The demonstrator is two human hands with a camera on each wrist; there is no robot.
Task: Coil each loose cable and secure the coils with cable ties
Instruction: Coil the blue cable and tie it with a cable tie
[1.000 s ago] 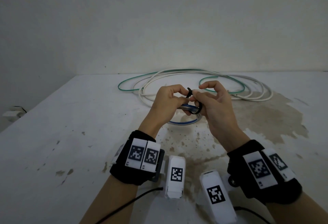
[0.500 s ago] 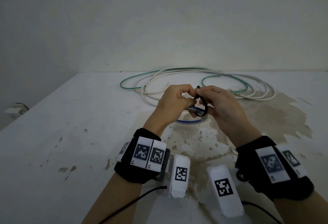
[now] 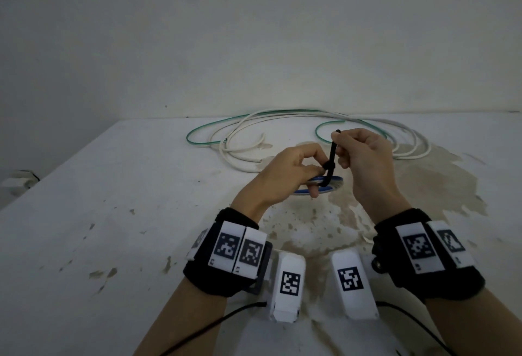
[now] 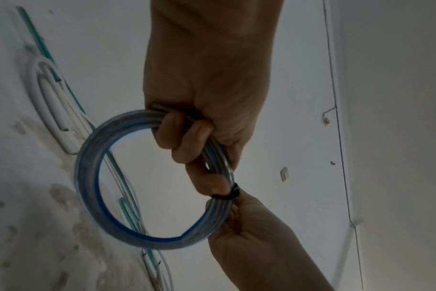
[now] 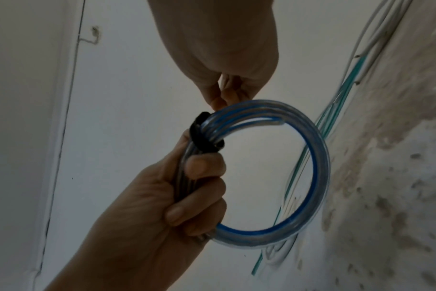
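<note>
Left hand (image 3: 285, 172) grips the blue-striped clear cable coil (image 4: 92, 177), fingers curled round its bundled strands just beside the black cable tie (image 3: 330, 170) looped about them, while right hand (image 3: 364, 155) pinches the tie's free tail upright above the coil, over the stained table (image 3: 113, 214).

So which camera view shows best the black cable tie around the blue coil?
The right wrist view: the black cable tie is close and wraps the blue coil above the left hand. The head view shows mostly its tail, pinched by the right hand. The left wrist view shows only a small band.
</note>
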